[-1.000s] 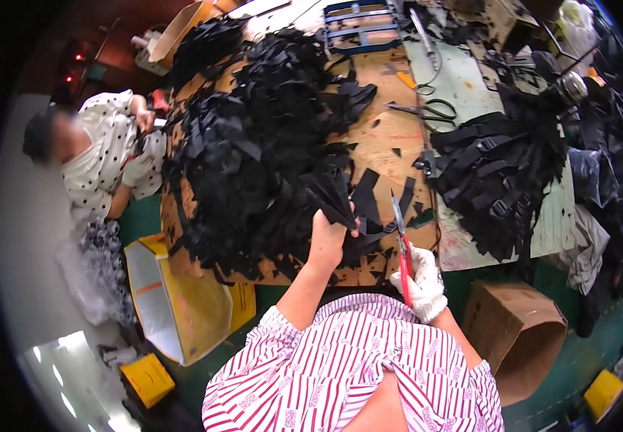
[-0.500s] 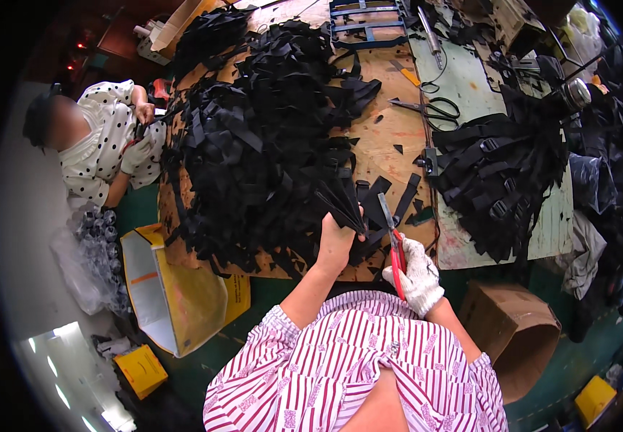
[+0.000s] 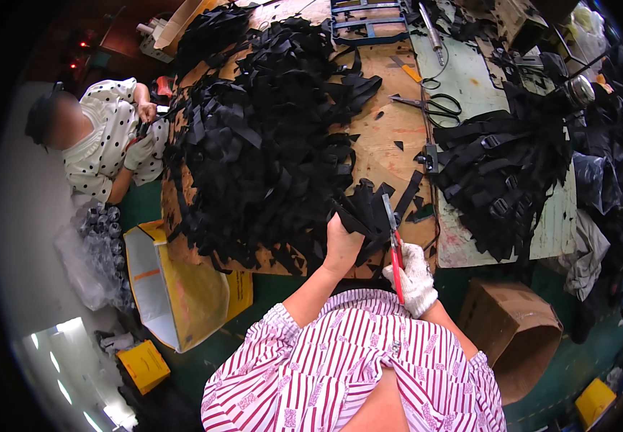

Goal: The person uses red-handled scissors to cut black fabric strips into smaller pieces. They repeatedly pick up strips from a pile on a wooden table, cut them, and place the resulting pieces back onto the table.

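My bare left hand [image 3: 344, 245] is closed round a small bundle of black webbing strips [image 3: 358, 214] at the table's near edge. Their ends fan out away from me. In a white knit glove, my right hand [image 3: 412, 277] grips red-handled scissors [image 3: 397, 263], whose metal blades point up and away, just right of the strips. The blades look nearly together. Just beyond the left hand lies a large heap of black webbing pieces [image 3: 254, 137], covering much of the wooden tabletop [image 3: 387, 158].
Black straps with buckles [image 3: 502, 173] lie on the pale green board at right. Dark scissors [image 3: 434, 106] and a soldering-iron-like tool [image 3: 430, 29] lie farther off. A yellow bag [image 3: 189, 295] and cardboard box [image 3: 516, 324] stand below the table edge. A co-worker [image 3: 110, 137] sits at left.
My left hand has shifted slightly right and down, and the strips in it are turned more to the right. The scissors have turned a little and their handles appear closer together.
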Demonstrator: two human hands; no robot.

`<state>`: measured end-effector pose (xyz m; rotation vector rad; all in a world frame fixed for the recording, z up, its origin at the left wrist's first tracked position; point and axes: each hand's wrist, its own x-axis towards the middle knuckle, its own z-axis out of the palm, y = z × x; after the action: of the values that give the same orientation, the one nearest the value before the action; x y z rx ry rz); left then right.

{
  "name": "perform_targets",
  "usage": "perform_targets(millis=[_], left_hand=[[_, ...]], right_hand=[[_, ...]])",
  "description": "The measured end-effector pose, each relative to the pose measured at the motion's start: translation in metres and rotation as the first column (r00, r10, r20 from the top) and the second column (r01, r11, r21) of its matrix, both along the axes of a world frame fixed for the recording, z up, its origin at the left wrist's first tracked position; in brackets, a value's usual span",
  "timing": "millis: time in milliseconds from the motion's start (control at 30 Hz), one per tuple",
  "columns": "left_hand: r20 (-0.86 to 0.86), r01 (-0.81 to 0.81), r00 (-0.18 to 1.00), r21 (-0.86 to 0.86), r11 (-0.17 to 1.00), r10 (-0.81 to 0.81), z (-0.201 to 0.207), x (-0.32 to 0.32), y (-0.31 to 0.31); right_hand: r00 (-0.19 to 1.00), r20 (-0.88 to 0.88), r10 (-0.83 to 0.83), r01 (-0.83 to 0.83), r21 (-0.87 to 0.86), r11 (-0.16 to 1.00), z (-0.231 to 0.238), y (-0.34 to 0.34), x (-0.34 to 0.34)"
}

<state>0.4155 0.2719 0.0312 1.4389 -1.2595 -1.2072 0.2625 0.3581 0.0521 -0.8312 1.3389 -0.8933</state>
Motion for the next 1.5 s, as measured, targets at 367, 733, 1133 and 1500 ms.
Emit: perform_targets(millis=[367,733,1133,1500], left_hand=[[0.094,0.071,0.993,0.004,0.997,-0.071,0.025,0.004,0.013],[0.223,0.082,0.972,-0.019,0.996,-0.076,0.017,0.017,0.026],[0.239,0.063,0.969,0.023,0.998,-0.067,0.025,0.029,0.032],[0.125,-0.005,0.992,-0.023,1.0,0.008,0.026,0.046,0.028]], right_hand=[[0.997,0.009,0.079,-0.078,-0.017,0.997,-0.024,0.007,-0.002],[0.969,-0.115,0.218,-0.21,0.08,0.974,-0.045,0.008,0.0],[0.993,0.031,0.118,-0.12,0.108,0.987,-0.037,-0.002,0.021],[0.983,0.038,0.177,-0.181,0.183,0.966,-0.009,-0.007,0.024]])
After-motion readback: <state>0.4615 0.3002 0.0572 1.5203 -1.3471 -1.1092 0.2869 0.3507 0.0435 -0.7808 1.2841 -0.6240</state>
